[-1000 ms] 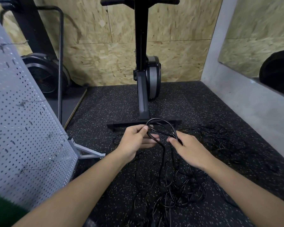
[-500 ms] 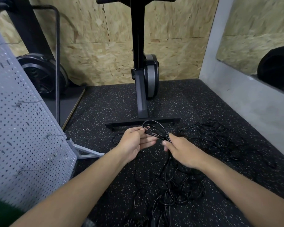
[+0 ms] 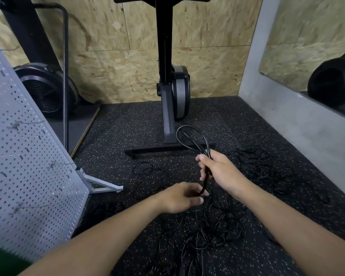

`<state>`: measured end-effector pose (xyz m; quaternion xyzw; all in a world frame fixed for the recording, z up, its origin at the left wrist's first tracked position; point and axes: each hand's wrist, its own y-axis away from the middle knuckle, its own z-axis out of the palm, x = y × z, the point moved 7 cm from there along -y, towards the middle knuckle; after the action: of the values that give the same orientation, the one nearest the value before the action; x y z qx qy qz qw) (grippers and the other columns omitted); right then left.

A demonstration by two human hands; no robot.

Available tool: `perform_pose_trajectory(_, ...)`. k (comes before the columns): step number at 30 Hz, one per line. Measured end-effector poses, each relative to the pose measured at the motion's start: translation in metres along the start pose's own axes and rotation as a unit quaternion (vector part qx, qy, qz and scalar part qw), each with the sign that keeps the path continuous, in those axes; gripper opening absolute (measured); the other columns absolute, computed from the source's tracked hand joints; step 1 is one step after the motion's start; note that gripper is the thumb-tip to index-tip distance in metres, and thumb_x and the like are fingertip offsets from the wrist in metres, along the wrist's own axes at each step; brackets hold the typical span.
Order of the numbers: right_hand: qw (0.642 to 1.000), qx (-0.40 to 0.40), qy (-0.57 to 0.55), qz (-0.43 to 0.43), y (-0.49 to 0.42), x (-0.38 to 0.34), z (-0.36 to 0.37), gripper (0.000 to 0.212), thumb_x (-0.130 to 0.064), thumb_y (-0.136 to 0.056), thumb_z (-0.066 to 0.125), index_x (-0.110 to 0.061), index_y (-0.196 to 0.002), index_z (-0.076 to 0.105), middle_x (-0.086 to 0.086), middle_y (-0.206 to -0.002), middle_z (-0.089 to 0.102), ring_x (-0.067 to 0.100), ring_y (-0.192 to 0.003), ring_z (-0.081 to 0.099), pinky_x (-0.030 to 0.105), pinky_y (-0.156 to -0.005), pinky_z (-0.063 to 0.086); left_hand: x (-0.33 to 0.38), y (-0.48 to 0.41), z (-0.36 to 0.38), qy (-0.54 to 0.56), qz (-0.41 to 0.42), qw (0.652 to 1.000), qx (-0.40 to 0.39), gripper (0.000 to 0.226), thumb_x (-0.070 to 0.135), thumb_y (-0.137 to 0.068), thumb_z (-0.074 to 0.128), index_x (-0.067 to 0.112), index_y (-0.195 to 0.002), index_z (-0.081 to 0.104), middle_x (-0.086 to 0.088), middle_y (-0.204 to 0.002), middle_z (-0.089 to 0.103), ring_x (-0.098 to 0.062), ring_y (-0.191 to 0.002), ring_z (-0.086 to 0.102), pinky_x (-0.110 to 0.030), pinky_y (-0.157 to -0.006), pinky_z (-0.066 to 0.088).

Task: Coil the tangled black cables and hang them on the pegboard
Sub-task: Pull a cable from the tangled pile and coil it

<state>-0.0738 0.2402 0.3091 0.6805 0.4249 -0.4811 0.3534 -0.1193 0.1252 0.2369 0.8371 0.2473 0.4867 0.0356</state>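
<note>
Head view: a few loops of black cable are gripped in the right hand, with the loops standing up beyond the knuckles toward the far side. The strands hanging below that fist are pinched by the left hand, which is held nearer and slightly left, just beneath the right. More cable is spread as a tangle on the speckled floor, under and right of both hands. The pegboard stands at the left, well apart.
</note>
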Motion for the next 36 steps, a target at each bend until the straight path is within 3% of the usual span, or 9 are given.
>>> perform_pose_trajectory(4,0.997,0.024,-0.065,0.041,-0.004,0.011,-0.011,0.023,-0.021,-0.111,0.045,-0.01,-0.095,0.058,-0.001,-0.069,0.057,0.019,-0.065,0.062,0.059,-0.095,0.053,-0.002,-0.005,-0.01,-0.074,0.023,0.995,0.059,0.02,0.038,-0.108,0.054,0.025,-0.112,0.069,0.01,-0.109,0.073,-0.012,-0.082,0.066,-0.032,-0.082,0.053)
perform_pose_trajectory(7,0.994,0.056,0.08,0.04,-0.006,0.013,-0.027,0.026,-0.031,-0.111,0.041,-0.013,-0.101,0.056,-0.003,-0.07,0.067,0.023,-0.079,0.07,0.049,-0.089,0.055,0.001,-0.005,-0.016,-0.128,0.048,0.987,0.088,0.018,0.036,-0.107,0.056,0.022,-0.108,0.066,0.003,-0.102,0.073,-0.002,-0.067,0.055,-0.02,-0.062,0.043)
perform_pose_trajectory(10,0.973,0.083,0.208,0.051,-0.006,0.015,-0.045,0.025,-0.03,-0.112,0.036,-0.014,-0.116,0.054,0.007,-0.086,0.071,0.019,-0.081,0.068,0.033,-0.07,0.05,0.015,-0.002,-0.025,-0.169,0.091,0.973,0.126,0.012,0.028,-0.105,0.062,0.018,-0.108,0.067,0.002,-0.103,0.068,-0.007,-0.083,0.06,-0.025,-0.074,0.051)
perform_pose_trajectory(16,0.943,0.04,0.328,0.034,-0.006,0.017,-0.041,0.024,-0.028,-0.113,0.037,-0.01,-0.119,0.052,0.015,-0.107,0.065,0.034,-0.099,0.063,0.045,-0.083,0.051,0.061,0.019,-0.051,-0.258,0.242,0.894,0.275,0.018,0.031,-0.098,0.07,0.018,-0.111,0.071,0.009,-0.103,0.065,-0.006,-0.088,0.061,-0.03,-0.081,0.056)
perform_pose_trajectory(19,0.942,-0.011,0.332,0.051,0.003,0.011,-0.028,0.045,-0.035,-0.114,0.032,-0.006,-0.146,0.046,0.019,-0.137,0.06,0.034,-0.124,0.058,0.042,-0.101,0.045,0.064,0.029,-0.076,-0.185,0.246,0.889,0.339,0.029,0.032,-0.091,0.079,0.018,-0.116,0.072,0.01,-0.104,0.065,-0.007,-0.092,0.065,-0.025,-0.083,0.056)
perform_pose_trajectory(26,0.913,-0.144,0.377,0.055,0.012,0.013,0.002,0.099,-0.084,-0.091,0.02,-0.012,-0.159,0.03,0.011,-0.155,0.047,0.026,-0.136,0.051,0.037,-0.097,0.042,0.045,0.034,-0.094,-0.134,0.206,0.893,0.377,0.037,0.027,-0.079,0.091,0.02,-0.111,0.075,0.008,-0.095,0.062,-0.006,-0.091,0.061,-0.027,-0.085,0.054)
perform_pose_trajectory(31,0.897,-0.171,0.407,-0.003,0.01,0.023,0.017,0.062,-0.064,-0.105,0.029,-0.013,-0.135,0.049,0.001,-0.119,0.059,0.022,-0.108,0.058,0.038,-0.091,0.046,0.039,0.035,-0.096,-0.135,0.185,0.901,0.369,0.045,0.035,-0.076,0.092,0.022,-0.116,0.076,0.009,-0.101,0.06,-0.006,-0.091,0.059,-0.023,-0.084,0.053)
perform_pose_trajectory(34,0.928,-0.132,0.345,-0.043,0.009,0.012,0.011,0.026,-0.048,-0.107,0.046,-0.025,-0.102,0.056,-0.006,-0.09,0.063,0.012,-0.077,0.061,0.034,-0.07,0.047,0.037,0.034,-0.098,-0.131,0.169,0.9,0.379,0.04,0.037,-0.076,0.092,0.02,-0.109,0.078,0.009,-0.1,0.059,0.0,-0.087,0.056,-0.014,-0.08,0.047)
perform_pose_trajectory(36,0.945,-0.113,0.305,-0.04,0.007,0.008,0.003,0.02,-0.044,-0.106,0.052,-0.026,-0.1,0.06,-0.007,-0.082,0.063,0.01,-0.066,0.058,0.035,-0.063,0.047,0.033,0.033,-0.099,-0.125,0.147,0.902,0.387,0.037,0.041,-0.075,0.091,0.022,-0.104,0.078,0.01,-0.101,0.057,0.003,-0.09,0.055,-0.009,-0.08,0.044)
